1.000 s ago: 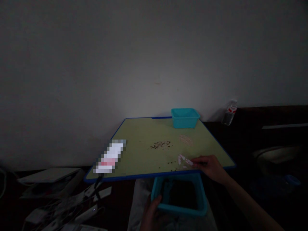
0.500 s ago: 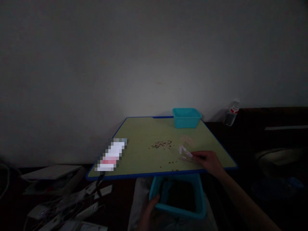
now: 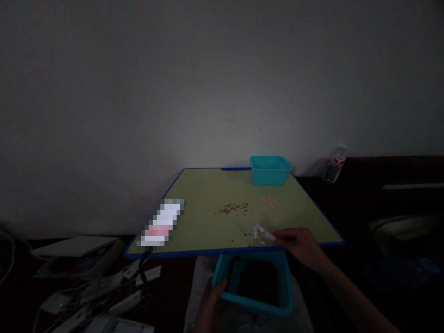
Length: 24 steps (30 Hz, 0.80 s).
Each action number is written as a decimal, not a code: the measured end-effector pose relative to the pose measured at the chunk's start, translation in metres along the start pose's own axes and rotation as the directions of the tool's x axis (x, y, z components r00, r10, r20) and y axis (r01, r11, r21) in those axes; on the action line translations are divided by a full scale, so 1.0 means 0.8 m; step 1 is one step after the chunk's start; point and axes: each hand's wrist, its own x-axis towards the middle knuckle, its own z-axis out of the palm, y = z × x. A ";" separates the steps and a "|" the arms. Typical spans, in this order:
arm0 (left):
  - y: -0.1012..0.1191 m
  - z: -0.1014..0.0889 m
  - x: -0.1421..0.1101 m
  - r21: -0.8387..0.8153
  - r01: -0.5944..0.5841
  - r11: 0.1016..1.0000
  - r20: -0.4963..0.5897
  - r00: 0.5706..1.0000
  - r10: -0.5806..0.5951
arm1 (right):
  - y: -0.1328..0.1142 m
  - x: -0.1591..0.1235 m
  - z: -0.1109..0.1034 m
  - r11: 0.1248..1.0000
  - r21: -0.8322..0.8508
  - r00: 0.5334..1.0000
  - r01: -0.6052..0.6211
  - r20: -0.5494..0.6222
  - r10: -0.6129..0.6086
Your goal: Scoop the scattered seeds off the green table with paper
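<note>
A small green table [image 3: 204, 217] with a blue rim stands before me in dim light. My right hand [image 3: 301, 246] rests at its near edge, fingers closed on a small clear plastic piece with pink marks [image 3: 264, 234]. Below the edge, my left hand [image 3: 211, 305] grips the left rim of a teal tub [image 3: 253, 303] held at my lap. A patch of dark seeds [image 3: 234, 208] and a pale grain patch [image 3: 270, 201] lie mid-table. A few dark seeds lie near the plastic piece.
A second teal tub [image 3: 270, 169] sits at the table's far edge against the wall. A blurred white and pink item [image 3: 160, 223] lies at the table's left. A plastic bottle [image 3: 335, 163] stands at the right. Power strips and cables [image 3: 97, 300] clutter the floor at left.
My right hand pushed the plastic piece away over the table, then drew it back to the near edge, above the tub. The tub and my left hand shifted slightly left.
</note>
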 end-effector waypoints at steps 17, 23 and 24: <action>0.003 -0.015 0.020 -0.009 0.035 0.999 -0.087 0.996 -0.035 | 0.007 0.048 0.019 1.000 0.002 0.995 0.013 -0.104 -0.012; 0.003 -0.015 0.022 0.007 0.046 0.999 -0.077 0.996 -0.045 | -0.005 0.044 0.030 0.999 0.041 0.999 0.009 -0.046 -0.007; 0.003 -0.015 0.021 0.003 0.044 0.999 -0.074 0.996 -0.044 | -0.008 0.042 0.031 0.999 0.049 0.999 0.009 -0.033 -0.007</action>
